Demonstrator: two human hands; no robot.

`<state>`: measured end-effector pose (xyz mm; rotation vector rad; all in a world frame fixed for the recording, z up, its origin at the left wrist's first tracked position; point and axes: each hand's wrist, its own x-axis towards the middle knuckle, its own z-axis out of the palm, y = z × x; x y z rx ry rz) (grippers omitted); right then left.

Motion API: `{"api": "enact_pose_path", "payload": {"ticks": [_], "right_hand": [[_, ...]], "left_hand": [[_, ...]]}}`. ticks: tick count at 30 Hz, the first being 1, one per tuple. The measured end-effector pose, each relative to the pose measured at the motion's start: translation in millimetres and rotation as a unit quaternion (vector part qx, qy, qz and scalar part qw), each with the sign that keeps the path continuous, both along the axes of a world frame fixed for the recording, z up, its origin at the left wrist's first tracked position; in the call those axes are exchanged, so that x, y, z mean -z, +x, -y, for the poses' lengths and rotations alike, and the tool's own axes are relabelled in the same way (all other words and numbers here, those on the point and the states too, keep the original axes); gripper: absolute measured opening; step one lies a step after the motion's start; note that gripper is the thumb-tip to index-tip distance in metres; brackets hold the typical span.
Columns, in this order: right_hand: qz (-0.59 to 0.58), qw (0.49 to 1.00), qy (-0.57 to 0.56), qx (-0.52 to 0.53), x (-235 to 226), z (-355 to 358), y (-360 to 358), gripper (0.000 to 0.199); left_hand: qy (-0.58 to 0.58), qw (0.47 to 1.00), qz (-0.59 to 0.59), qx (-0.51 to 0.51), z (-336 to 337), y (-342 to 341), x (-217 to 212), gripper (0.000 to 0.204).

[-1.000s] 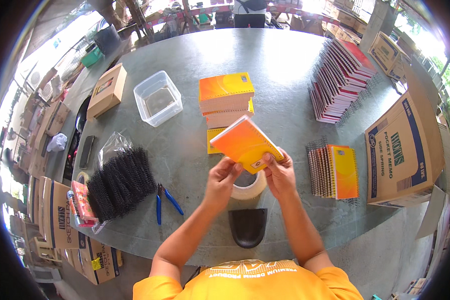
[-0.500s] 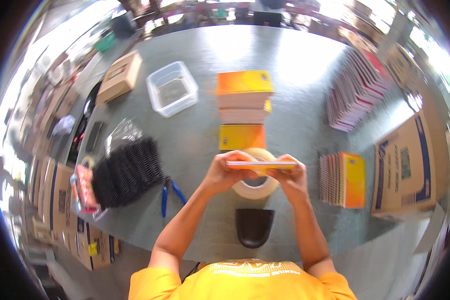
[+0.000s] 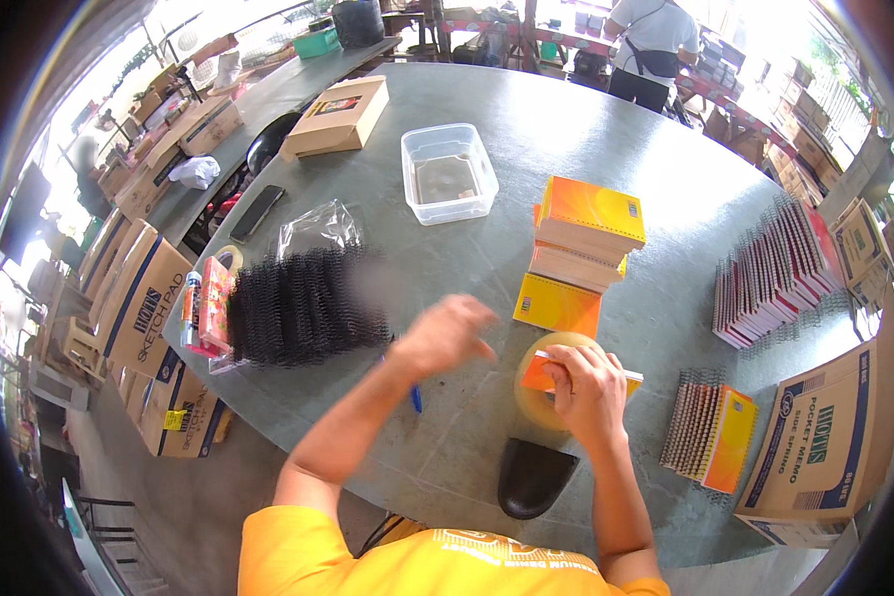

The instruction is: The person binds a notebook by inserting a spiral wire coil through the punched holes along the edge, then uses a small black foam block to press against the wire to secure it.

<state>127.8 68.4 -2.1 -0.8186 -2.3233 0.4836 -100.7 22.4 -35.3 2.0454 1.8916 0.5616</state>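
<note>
Orange notebook (image 3: 539, 373), held over a pale tape roll (image 3: 528, 405) on a grey-green table (image 3: 447, 457); clock directions are centred on the notebook, twelve toward the top edge. The right hand (image 3: 586, 385) is clamped on the notebook and conceals its middle, so that only the two ends show. Its long axis runs roughly from nine to three o'clock, the three o'clock end slightly lower; which cover faces up cannot be made out. Whether notebook and roll touch is likewise unclear. The left hand (image 3: 447, 333), at ten o'clock, is blurred by motion, its fingers apart and directed toward two. A blue-handled tool (image 3: 416, 399), at nine, lies largely hidden by the left forearm (image 3: 352, 417). Stacked orange notebooks (image 3: 591, 214) stand at twelve; a dark, round-ended object (image 3: 534, 479) lies at seven. Black spiral coils (image 3: 303, 308) occupy the sector between nine and ten, spiral-bound notebooks (image 3: 710, 432) four. Beyond the table, near half past twelve, a standing person (image 3: 653, 45) is cut off by the upper edge.
</note>
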Motion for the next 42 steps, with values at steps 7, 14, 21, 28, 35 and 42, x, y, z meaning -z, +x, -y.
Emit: {"api": "enact_pose_path", "payload": {"ticks": [7,14,21,28,35,42], "right_hand": [[-0.019,0.995,0.082,0.046,-17,-11,-8,0.007],[-0.03,0.998,0.022,0.058,0,-9,-7,0.008],[-0.018,0.997,0.055,0.054,6,-17,-10,0.008],[-0.017,0.998,0.046,0.043,9,-18,-10,0.007],[-0.025,0.998,0.04,0.036,8,-20,-11,0.006],[-0.025,0.999,0.038,0.03,10,-21,-10,0.008]], "left_hand": [[-0.089,0.901,-0.3,-0.299,17,-85,26,0.037],[-0.086,0.898,-0.258,-0.346,12,-84,32,0.03],[-0.088,0.932,-0.253,-0.245,11,-68,34,0.028],[-0.009,0.977,-0.173,-0.128,7,-54,-4,0.022],[0.158,0.962,0.019,-0.22,3,-23,-16,0.011],[0.268,0.783,0.542,-0.148,4,-5,-72,0.024]]}}
